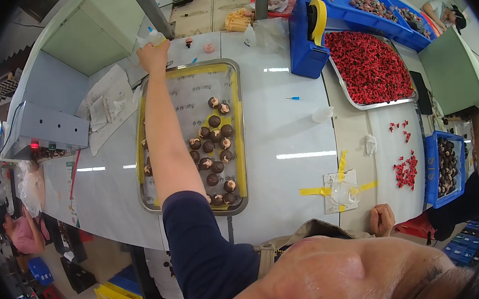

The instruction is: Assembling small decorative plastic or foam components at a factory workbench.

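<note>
My left hand (154,55) reaches far across the table, closed around a small squeeze bottle (155,38) with a blue needle tip. Below that arm lies a metal tray (242,149) edged with yellow tape. Brown balls (208,146), some with pale patterned patches, sit on its lined right half; my forearm hides part of the tray. My right hand (382,220) rests at the near table edge, curled into a fist, with nothing visible in it. Beside it, a clear round piece (342,193) is fixed to a taped card.
Small red pieces heap a tray (356,105) at the right; loose ones (406,171) lie nearer. A blue tape dispenser (305,45) stands beside that tray. A blue bin (431,174) holds more brown balls. A white bottle (322,114) and a blue needle tip (293,98) lie mid-table.
</note>
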The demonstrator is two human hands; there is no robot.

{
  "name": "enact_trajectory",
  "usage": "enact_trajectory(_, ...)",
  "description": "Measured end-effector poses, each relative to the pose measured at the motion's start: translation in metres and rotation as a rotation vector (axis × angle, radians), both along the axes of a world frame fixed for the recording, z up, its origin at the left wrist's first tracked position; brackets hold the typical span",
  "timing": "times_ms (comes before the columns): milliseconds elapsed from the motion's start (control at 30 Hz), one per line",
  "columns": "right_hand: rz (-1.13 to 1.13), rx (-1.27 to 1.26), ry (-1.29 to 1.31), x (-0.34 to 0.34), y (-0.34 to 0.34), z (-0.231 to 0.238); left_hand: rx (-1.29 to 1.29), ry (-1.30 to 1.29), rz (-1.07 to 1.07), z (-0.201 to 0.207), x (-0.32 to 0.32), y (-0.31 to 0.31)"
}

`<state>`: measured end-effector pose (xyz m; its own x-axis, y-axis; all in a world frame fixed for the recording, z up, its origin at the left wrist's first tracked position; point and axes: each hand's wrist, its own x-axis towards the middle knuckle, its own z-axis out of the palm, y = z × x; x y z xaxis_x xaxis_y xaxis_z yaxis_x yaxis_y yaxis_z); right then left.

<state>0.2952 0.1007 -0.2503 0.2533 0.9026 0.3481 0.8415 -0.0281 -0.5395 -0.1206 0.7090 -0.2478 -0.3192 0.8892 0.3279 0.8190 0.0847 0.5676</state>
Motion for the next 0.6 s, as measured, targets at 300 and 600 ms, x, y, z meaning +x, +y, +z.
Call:
enact_trajectory(300,-0.003,0.006,-0.009,-0.002,0.002,0.004,0.186,-0.023,-0.283,0.039,0.064,-0.009)
enact_trajectory(600,-0.021,-0.004,-0.020,-0.004,0.003,0.005,0.146,0.142,-0.280,-0.013,0.075,0.048)
